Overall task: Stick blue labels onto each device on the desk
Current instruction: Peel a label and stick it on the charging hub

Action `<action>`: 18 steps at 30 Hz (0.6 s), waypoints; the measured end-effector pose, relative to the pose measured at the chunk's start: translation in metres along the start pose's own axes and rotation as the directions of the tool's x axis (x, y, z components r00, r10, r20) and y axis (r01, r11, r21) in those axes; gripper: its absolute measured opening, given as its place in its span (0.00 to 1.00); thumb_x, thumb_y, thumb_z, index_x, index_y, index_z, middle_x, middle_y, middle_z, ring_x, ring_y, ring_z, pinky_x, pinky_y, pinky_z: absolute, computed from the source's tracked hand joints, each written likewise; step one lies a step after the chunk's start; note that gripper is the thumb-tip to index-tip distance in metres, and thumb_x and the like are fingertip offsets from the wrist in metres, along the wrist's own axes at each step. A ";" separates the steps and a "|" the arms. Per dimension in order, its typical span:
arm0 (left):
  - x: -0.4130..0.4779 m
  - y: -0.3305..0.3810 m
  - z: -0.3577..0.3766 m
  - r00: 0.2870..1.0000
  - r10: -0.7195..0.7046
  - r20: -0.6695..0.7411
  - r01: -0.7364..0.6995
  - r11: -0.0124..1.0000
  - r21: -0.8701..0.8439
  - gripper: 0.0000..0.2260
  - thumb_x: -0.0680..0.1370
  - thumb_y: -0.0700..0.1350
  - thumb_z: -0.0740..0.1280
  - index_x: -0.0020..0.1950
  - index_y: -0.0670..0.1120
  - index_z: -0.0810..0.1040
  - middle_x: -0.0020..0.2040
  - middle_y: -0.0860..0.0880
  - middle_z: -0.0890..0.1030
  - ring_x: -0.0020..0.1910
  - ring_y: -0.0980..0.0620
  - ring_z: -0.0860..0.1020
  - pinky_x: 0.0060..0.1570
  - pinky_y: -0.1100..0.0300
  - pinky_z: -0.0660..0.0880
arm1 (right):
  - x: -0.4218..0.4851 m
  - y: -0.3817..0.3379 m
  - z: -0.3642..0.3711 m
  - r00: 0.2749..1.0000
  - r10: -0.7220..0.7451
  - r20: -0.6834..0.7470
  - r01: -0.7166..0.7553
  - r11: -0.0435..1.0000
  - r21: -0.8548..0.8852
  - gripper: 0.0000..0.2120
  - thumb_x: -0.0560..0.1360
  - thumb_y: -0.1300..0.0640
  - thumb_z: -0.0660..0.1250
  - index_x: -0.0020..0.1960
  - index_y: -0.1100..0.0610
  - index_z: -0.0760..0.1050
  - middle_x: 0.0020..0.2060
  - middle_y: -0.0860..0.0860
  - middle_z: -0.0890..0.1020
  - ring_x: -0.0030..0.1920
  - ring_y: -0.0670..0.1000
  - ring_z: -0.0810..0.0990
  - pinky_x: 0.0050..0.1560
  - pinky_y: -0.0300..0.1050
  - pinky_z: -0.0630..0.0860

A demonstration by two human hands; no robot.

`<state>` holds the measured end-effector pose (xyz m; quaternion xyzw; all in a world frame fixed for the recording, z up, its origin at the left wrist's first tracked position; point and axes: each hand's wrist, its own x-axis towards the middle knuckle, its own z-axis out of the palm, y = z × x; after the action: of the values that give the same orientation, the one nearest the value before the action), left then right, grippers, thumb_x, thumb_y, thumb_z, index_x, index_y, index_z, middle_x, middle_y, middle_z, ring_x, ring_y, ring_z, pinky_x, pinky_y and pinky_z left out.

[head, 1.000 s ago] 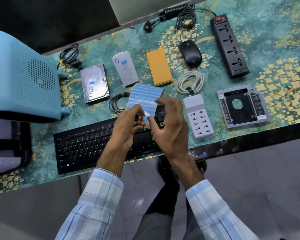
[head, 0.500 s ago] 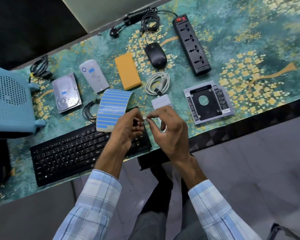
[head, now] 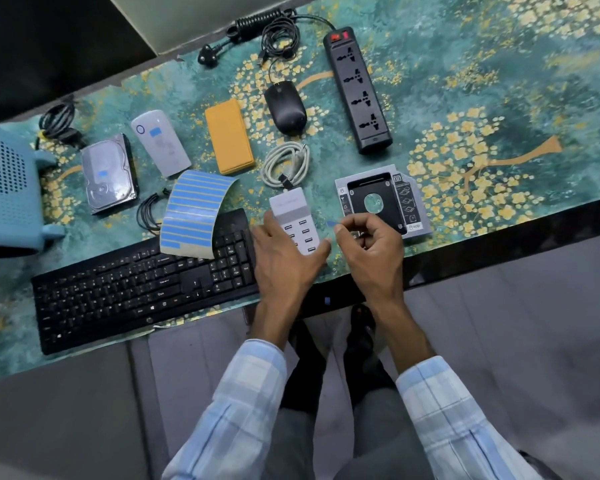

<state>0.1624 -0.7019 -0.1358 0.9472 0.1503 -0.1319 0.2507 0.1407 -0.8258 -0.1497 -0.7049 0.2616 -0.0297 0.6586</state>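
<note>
Blue label, freshly peeled, is pinched in the right hand just right of the USB charging hub. The left hand, fingers spread, has let go of the label sheet, which now rests on the keyboard left of the hub. The hub looks next.

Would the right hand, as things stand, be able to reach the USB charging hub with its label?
Probably yes: the right hand pinches a blue label right beside the USB hub, nothing between; the left hand covers only its near end.
</note>
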 end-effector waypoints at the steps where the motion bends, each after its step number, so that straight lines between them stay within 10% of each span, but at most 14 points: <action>1: -0.002 0.005 0.008 1.000 -0.019 -0.006 0.019 0.999 0.033 0.50 0.70 0.65 0.75 0.80 0.40 0.55 0.67 0.39 0.68 0.67 0.37 0.70 0.58 0.45 0.73 | 0.002 0.001 -0.004 1.000 0.021 0.011 -0.021 1.000 0.019 0.04 0.76 0.61 0.74 0.45 0.53 0.83 0.34 0.45 0.82 0.31 0.46 0.72 0.32 0.40 0.72; 9: 0.007 0.006 0.018 0.999 -0.030 -0.042 0.034 0.994 0.103 0.52 0.70 0.61 0.75 0.82 0.41 0.50 0.67 0.40 0.67 0.61 0.37 0.75 0.52 0.47 0.74 | 0.005 0.006 -0.021 0.995 0.062 0.081 -0.066 0.996 0.051 0.03 0.76 0.60 0.75 0.46 0.53 0.85 0.34 0.43 0.84 0.34 0.45 0.77 0.37 0.44 0.77; 13: 0.014 -0.007 0.008 0.996 -0.066 0.067 0.080 0.970 -0.227 0.43 0.70 0.62 0.72 0.80 0.47 0.61 0.62 0.45 0.75 0.56 0.43 0.78 0.54 0.51 0.78 | 0.004 0.003 -0.021 0.991 0.091 0.102 -0.097 0.994 0.055 0.07 0.76 0.61 0.75 0.44 0.50 0.84 0.33 0.41 0.83 0.32 0.41 0.76 0.38 0.43 0.78; 18: 0.002 -0.017 -0.004 0.908 -0.228 0.350 0.416 0.418 -0.808 0.16 0.75 0.49 0.64 0.60 0.45 0.80 0.54 0.42 0.84 0.47 0.44 0.83 0.39 0.56 0.76 | 0.003 0.000 -0.017 0.975 0.170 0.145 -0.188 0.974 0.129 0.06 0.76 0.62 0.74 0.43 0.53 0.84 0.36 0.51 0.83 0.32 0.45 0.75 0.32 0.38 0.74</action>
<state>0.1592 -0.6851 -0.1409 0.6250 0.3512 -0.1714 0.6758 0.1368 -0.8431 -0.1486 -0.6301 0.2771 0.0582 0.7231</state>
